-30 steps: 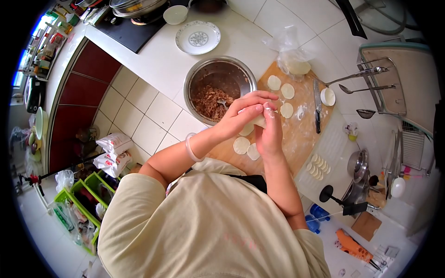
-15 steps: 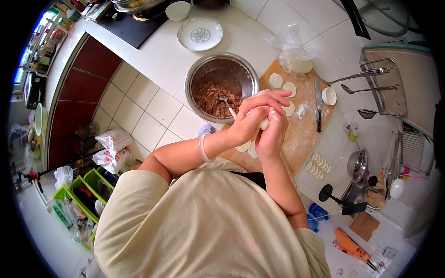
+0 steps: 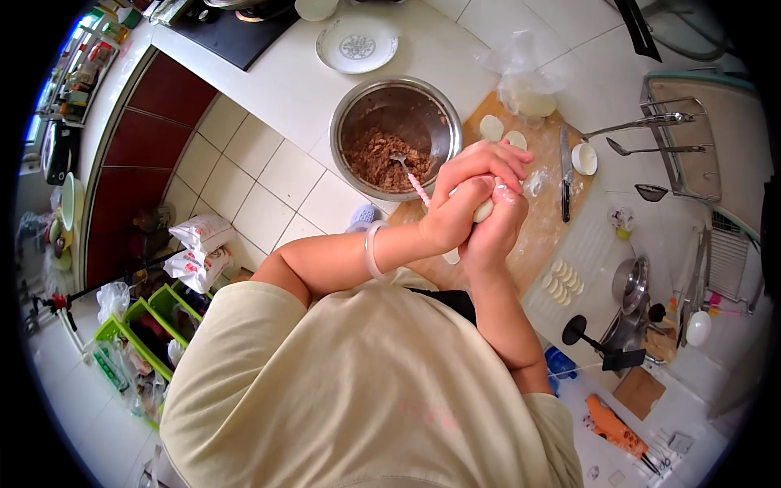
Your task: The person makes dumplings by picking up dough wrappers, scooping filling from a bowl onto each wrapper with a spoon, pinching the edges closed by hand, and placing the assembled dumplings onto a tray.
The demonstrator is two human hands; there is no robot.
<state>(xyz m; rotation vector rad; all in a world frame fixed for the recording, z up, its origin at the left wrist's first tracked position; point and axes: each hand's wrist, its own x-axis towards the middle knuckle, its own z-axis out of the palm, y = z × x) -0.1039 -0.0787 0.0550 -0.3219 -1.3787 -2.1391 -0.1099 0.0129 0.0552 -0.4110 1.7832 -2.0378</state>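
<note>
Both hands press together around a pale dumpling (image 3: 483, 212) held above the wooden board. My left hand (image 3: 462, 205), with a bracelet on its wrist, is closed over one side of it. On the other side my right hand (image 3: 497, 228) is closed too, white flour on its thumb. Most of the dumpling is hidden by the fingers. Just left of the hands stands a steel bowl (image 3: 336, 138) with brown meat filling (image 3: 376, 161) and a pink-handled spoon (image 3: 419, 189) in it. Round dough wrappers (image 3: 491, 127) lie on the floured board (image 3: 543, 213).
A knife (image 3: 565, 175) lies along the board's right edge by a small white bowl (image 3: 584, 159). Finished dumplings (image 3: 562, 283) sit in rows on a translucent tray. Behind are a patterned plate (image 3: 358, 45) and a bag of dough (image 3: 529, 98). A black stand (image 3: 598, 348) is at right.
The hands stay pressed together on the dumpling, with slight finger movement. The whole view has shifted a little, so the bowl and plate appear higher and further right.
</note>
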